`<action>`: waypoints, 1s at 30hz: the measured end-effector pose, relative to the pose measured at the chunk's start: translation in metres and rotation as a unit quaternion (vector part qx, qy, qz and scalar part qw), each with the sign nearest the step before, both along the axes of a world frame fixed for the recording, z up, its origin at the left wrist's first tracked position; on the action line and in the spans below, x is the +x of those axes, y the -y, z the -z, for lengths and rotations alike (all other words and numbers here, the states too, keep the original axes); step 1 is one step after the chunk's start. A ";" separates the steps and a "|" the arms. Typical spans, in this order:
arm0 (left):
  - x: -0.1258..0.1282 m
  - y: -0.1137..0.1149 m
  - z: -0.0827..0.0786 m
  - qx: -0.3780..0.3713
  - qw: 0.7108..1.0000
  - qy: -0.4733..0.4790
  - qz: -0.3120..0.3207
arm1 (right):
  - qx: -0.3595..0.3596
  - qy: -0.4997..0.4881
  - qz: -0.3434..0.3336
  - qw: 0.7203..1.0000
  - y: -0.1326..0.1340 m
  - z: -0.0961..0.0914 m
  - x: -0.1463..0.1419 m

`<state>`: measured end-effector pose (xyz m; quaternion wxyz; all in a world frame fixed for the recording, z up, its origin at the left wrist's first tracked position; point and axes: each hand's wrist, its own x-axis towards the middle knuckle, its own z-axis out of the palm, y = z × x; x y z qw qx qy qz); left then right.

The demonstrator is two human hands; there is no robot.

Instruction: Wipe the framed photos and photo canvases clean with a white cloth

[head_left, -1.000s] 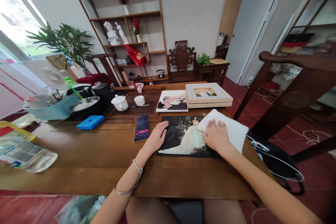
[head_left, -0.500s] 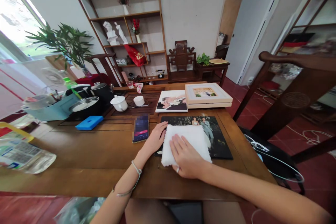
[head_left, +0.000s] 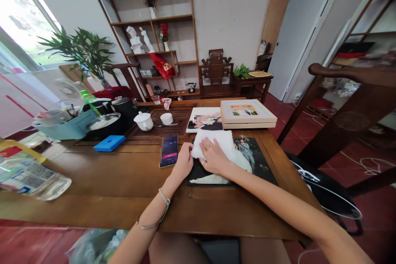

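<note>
A folded white towel (head_left: 227, 140) lies on the upper left of a dark photo panel (head_left: 262, 165) showing a couple. Flat on top of the towel rests my right hand (head_left: 215, 157), its fingers stretched out and slightly apart. At the panel's left edge is my left hand (head_left: 185, 160), with its fingers bent and closed on that edge beside the towel. The fingertips there are partly hidden. Just left of this hand lies a phone (head_left: 169, 152) with a lit screen.
Behind the panel are a white photo board (head_left: 201, 126) and stacked picture frames (head_left: 253, 123). A lidded cup (head_left: 144, 121), blue block (head_left: 109, 143) and clear bottle (head_left: 46, 183) occupy the table's left. A wooden chair (head_left: 349, 103) stands at the right.
My right hand has slid the towel away from me, toward the panel's far edge, uncovering the white dress in the picture. My left hand stays at the panel's left edge.
</note>
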<state>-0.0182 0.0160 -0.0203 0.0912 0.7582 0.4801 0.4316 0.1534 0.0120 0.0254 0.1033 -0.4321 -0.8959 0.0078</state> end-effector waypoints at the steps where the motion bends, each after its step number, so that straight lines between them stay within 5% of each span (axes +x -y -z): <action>1: 0.000 0.000 0.001 -0.004 1.000 0.002 0.001 | -0.003 0.003 -0.007 1.000 0.014 0.001 0.000; 5: 0.002 0.002 -0.001 -0.022 1.000 -0.007 0.008 | -0.031 -0.004 -0.079 0.996 0.073 0.001 0.018; 8: 0.004 0.004 -0.005 -0.028 0.999 -0.019 0.022 | -0.068 -0.028 -0.125 0.989 0.088 -0.004 0.045; 14: 0.004 0.004 -0.002 -0.019 1.000 -0.004 0.009 | -0.052 -0.002 0.110 0.993 0.018 -0.006 0.111; 18: 0.004 0.003 -0.002 -0.087 0.992 0.091 -0.018 | -0.024 0.008 0.201 0.979 -0.007 0.003 0.119; 20: 0.004 0.002 -0.003 -0.148 0.972 0.180 -0.030 | -0.017 0.002 0.159 0.987 0.005 0.008 0.106; 26: 0.000 0.005 -0.011 -0.231 0.880 0.407 -0.086 | -0.020 -0.026 -0.116 0.993 0.063 0.012 0.065; 30: 0.001 0.011 -0.021 -0.326 0.832 0.434 -0.114 | 0.003 -0.026 -0.113 0.993 0.068 0.014 0.065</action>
